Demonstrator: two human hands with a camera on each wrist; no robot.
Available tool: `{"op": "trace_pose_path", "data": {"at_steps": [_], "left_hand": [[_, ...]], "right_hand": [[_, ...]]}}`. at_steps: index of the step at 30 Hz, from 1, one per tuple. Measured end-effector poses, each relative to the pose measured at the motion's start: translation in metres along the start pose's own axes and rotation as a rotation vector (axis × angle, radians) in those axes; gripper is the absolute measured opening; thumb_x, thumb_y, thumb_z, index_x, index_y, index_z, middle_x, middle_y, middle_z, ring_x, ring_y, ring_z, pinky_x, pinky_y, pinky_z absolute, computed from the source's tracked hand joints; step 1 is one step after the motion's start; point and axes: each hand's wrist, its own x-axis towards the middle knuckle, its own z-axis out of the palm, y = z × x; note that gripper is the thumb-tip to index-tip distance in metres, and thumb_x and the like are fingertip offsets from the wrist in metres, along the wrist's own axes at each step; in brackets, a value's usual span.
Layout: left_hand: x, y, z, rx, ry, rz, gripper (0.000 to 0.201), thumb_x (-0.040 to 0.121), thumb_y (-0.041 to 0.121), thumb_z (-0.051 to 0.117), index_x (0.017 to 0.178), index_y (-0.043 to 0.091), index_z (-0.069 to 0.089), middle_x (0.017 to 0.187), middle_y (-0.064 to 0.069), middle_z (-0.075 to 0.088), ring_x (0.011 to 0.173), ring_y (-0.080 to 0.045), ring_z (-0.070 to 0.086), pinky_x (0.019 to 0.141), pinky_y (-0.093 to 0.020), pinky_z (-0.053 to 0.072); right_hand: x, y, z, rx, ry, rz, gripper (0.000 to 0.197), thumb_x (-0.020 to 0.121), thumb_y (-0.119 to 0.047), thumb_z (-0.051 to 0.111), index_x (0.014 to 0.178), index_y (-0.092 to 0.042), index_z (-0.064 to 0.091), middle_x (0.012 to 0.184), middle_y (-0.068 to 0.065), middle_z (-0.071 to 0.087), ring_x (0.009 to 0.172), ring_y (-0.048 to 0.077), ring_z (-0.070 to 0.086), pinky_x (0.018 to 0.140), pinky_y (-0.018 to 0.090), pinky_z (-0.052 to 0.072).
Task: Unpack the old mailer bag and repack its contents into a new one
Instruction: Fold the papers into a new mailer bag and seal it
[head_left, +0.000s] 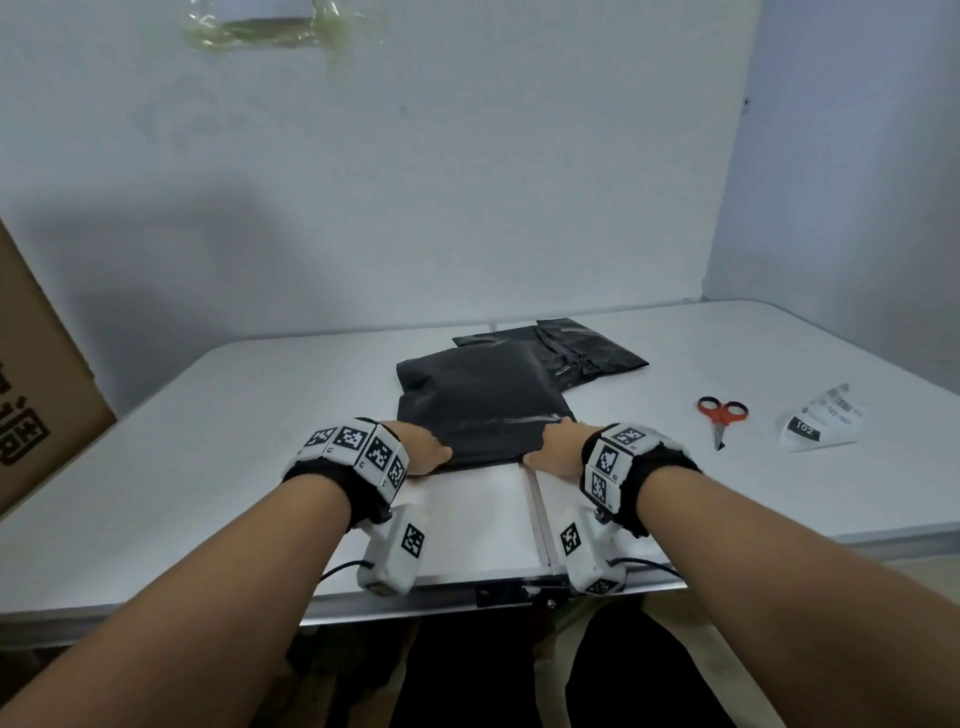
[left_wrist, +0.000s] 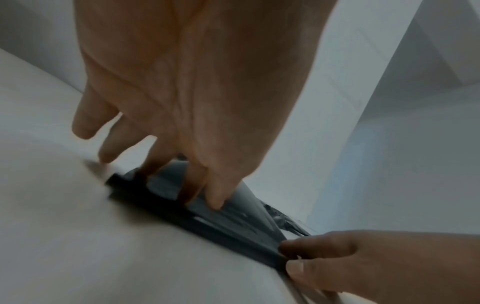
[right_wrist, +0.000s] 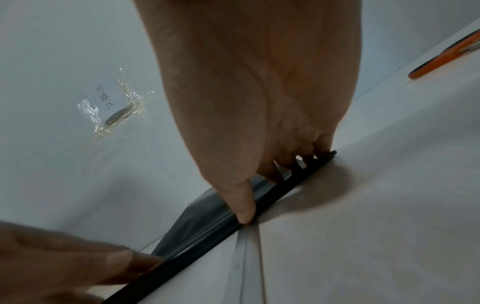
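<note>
A filled black mailer bag (head_left: 483, 400) lies flat in the middle of the white table (head_left: 208, 441). My left hand (head_left: 426, 447) rests on its near left corner, my right hand (head_left: 556, 449) on its near right corner. In the left wrist view the left hand (left_wrist: 197, 144) presses thumb and two fingers down on the bag's folded edge (left_wrist: 233, 222); its other fingers hang beside the bag. In the right wrist view the right hand (right_wrist: 259, 102) presses thumb tip and fingertips onto the same edge (right_wrist: 207, 214). Behind it lies an empty, torn black mailer bag (head_left: 587, 348).
Orange-handled scissors (head_left: 722, 415) and a crumpled white shipping label (head_left: 821, 421) lie at the right of the table. A cardboard box (head_left: 36, 374) stands off the left edge. The wall rises right behind the table, and a seam (head_left: 535, 519) crosses it between my hands.
</note>
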Motion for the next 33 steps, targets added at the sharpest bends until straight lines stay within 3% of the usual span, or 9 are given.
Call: {"op": "trace_pose_path", "data": {"at_steps": [5,11,16,18,22,24,26,30,33], "left_hand": [[0.007,0.015,-0.054,-0.12,0.228,0.063,0.049,0.102,0.034,0.027,0.148,0.017,0.032,0.155,-0.006,0.03,0.143,-0.025,0.029,0.116,-0.034,0.022],[0.025,0.049,-0.074,-0.141,0.298,0.131,0.049,0.1,0.034,0.036,0.147,0.022,0.033,0.157,-0.006,0.024,0.143,-0.026,0.028,0.117,-0.034,0.023],[0.049,0.072,-0.078,-0.257,0.388,0.198,0.043,0.097,0.028,0.044,0.14,0.022,0.046,0.15,-0.003,0.04,0.136,-0.026,0.039,0.113,-0.035,0.032],[0.059,0.085,-0.084,-0.332,0.428,0.253,0.039,0.096,0.023,0.045,0.135,0.021,0.052,0.144,-0.002,0.048,0.132,-0.024,0.044,0.11,-0.033,0.035],[0.078,0.119,-0.099,-0.491,0.512,0.335,0.037,0.093,0.015,0.045,0.126,0.02,0.06,0.137,0.001,0.057,0.128,-0.02,0.05,0.108,-0.027,0.037],[0.084,0.139,-0.107,-0.543,0.533,0.372,0.036,0.093,0.013,0.044,0.125,0.018,0.062,0.133,0.0,0.059,0.125,-0.019,0.052,0.106,-0.024,0.037],[0.09,0.158,-0.114,-0.566,0.545,0.404,0.037,0.093,0.012,0.044,0.124,0.017,0.063,0.132,-0.001,0.06,0.124,-0.019,0.053,0.103,-0.023,0.037],[0.099,0.192,-0.127,-0.591,0.535,0.449,0.035,0.093,0.013,0.044,0.121,0.02,0.063,0.13,-0.006,0.06,0.119,-0.023,0.056,0.1,-0.027,0.042],[0.102,0.213,-0.137,-0.575,0.505,0.463,0.034,0.094,0.015,0.043,0.122,0.022,0.061,0.132,-0.008,0.057,0.117,-0.026,0.056,0.095,-0.027,0.042]], "right_hand": [[0.0,0.022,-0.028,0.208,0.12,-0.045,0.048,0.097,-0.038,0.044,0.135,-0.008,0.05,0.139,0.011,0.052,0.128,0.028,0.047,0.106,0.032,0.037],[-0.006,0.057,-0.043,0.298,0.195,-0.06,0.034,0.095,-0.026,0.05,0.124,-0.013,0.063,0.134,0.004,0.058,0.126,0.023,0.051,0.104,0.026,0.037],[-0.005,0.092,-0.038,0.473,0.324,-0.02,0.029,0.094,-0.019,0.048,0.113,-0.018,0.07,0.126,0.002,0.064,0.121,0.02,0.055,0.1,0.022,0.038],[-0.005,0.11,-0.035,0.569,0.392,0.019,0.029,0.093,-0.016,0.047,0.107,-0.02,0.072,0.122,0.001,0.066,0.116,0.019,0.059,0.092,0.02,0.042],[-0.01,0.153,-0.032,0.692,0.611,0.166,0.039,0.089,-0.008,0.04,0.095,-0.025,0.074,0.101,-0.004,0.067,0.083,0.019,0.061,0.051,0.019,0.044],[-0.013,0.178,-0.035,0.811,0.726,0.196,0.042,0.085,-0.001,0.038,0.093,-0.021,0.074,0.103,-0.002,0.07,0.086,0.021,0.065,0.062,0.019,0.052],[-0.02,0.204,-0.038,0.85,0.856,0.248,0.043,0.082,0.005,0.039,0.095,-0.016,0.073,0.103,0.001,0.072,0.095,0.018,0.066,0.078,0.021,0.05],[-0.034,0.259,-0.048,0.842,1.057,0.364,0.048,0.075,0.008,0.035,0.101,-0.015,0.068,0.103,0.003,0.07,0.105,0.022,0.06,0.087,0.031,0.05],[-0.039,0.298,-0.05,0.768,1.064,0.483,0.048,0.076,0.008,0.039,0.109,-0.016,0.064,0.115,0.006,0.063,0.111,0.027,0.055,0.093,0.034,0.046]]}}
